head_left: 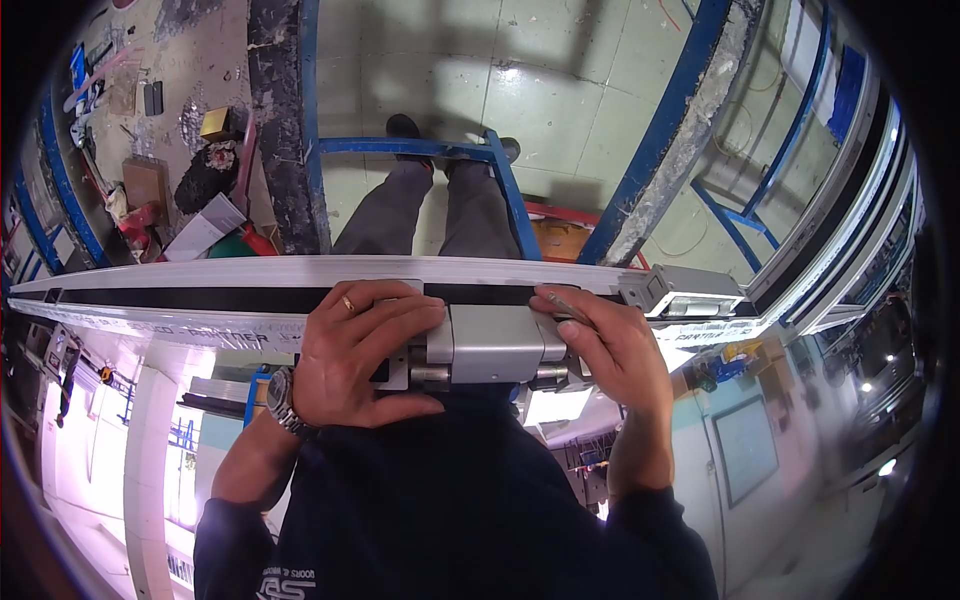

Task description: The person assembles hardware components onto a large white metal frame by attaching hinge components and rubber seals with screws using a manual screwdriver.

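Note:
A silver metal hinge-like block [495, 335] lies across a long white profile [200, 270] with a dark channel, close to the body. My left hand [365, 340], with a ring and a wristwatch, grips the block's left side, its fingers over the top and its thumb at the near edge. Beyond the block's right end, my right hand [615, 345] pinches a thin pointed metal tool [562, 303] near the dark channel. The palm hides much of the tool. Farther right, a second silver block [692, 290] sits on the profile.
Blue metal stands [410, 146] with worn, dark-topped beams [285, 130] stand on the tiled floor beyond the profile. A board [145, 185], a gold-coloured box [214, 123] and loose items lie at the upper left. More long profiles [850, 240] curve along the right.

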A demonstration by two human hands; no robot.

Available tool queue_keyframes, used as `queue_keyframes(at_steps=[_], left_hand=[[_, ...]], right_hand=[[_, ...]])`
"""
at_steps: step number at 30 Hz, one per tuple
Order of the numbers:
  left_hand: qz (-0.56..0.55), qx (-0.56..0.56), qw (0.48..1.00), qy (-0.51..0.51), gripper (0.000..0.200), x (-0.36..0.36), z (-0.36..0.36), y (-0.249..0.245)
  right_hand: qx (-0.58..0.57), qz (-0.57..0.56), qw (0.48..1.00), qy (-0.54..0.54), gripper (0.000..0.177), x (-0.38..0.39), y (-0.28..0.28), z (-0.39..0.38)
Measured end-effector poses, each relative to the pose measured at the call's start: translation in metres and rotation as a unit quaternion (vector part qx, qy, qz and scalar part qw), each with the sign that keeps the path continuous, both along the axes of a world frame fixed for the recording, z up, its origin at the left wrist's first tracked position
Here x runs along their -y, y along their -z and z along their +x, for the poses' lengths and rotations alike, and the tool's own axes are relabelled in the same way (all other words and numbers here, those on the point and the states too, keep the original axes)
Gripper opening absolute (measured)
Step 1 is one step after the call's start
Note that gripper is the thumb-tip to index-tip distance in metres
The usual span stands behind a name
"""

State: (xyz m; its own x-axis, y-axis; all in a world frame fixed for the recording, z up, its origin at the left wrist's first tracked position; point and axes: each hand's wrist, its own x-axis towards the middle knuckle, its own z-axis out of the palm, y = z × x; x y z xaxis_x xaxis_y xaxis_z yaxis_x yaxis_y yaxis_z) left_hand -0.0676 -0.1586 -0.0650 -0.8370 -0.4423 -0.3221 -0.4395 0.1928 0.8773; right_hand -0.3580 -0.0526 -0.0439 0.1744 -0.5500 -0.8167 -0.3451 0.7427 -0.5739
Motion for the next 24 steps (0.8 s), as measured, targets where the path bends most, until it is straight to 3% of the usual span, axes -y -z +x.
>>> queue_keyframes(at_steps=[5, 9, 12, 15, 16, 19, 20, 24], left_hand=[[0.011, -0.017, 1.000, -0.013, 0.083, 0.003, 0.000, -0.001], [0.003, -0.062, 0.996, -0.065, 0.081, -0.002, 0.006, -0.006], [-0.077, -0.070, 0.993, -0.053, 0.070, -0.012, 0.021, -0.011], [-0.168, -0.106, 0.980, 0.004, 0.060, -0.023, 0.042, -0.011], [-0.181, -0.115, 0.976, 0.025, 0.053, -0.025, 0.044, -0.016], [-0.267, -0.112, 0.956, 0.053, 0.051, -0.029, 0.049, -0.022], [-0.300, -0.109, 0.944, 0.084, 0.052, -0.028, 0.055, -0.021], [-0.323, -0.108, 0.938, 0.071, 0.052, -0.034, 0.056, -0.026]], right_hand=[[0.008, 0.005, 1.000, 0.016, 0.038, 0.000, -0.002, -0.002], [-0.017, -0.038, 0.994, 0.101, 0.037, -0.014, -0.007, -0.002], [-0.035, -0.028, 0.979, 0.200, 0.036, -0.035, -0.025, -0.004], [-0.113, -0.045, 0.977, 0.176, 0.032, -0.072, -0.034, -0.006], [-0.117, -0.057, 0.969, 0.211, 0.030, -0.086, -0.035, 0.000], [-0.133, -0.041, 0.960, 0.243, 0.028, -0.109, -0.041, 0.017], [-0.140, -0.083, 0.953, 0.254, 0.029, -0.116, -0.036, 0.024], [-0.073, -0.090, 0.901, 0.418, 0.036, -0.107, -0.041, 0.040]])
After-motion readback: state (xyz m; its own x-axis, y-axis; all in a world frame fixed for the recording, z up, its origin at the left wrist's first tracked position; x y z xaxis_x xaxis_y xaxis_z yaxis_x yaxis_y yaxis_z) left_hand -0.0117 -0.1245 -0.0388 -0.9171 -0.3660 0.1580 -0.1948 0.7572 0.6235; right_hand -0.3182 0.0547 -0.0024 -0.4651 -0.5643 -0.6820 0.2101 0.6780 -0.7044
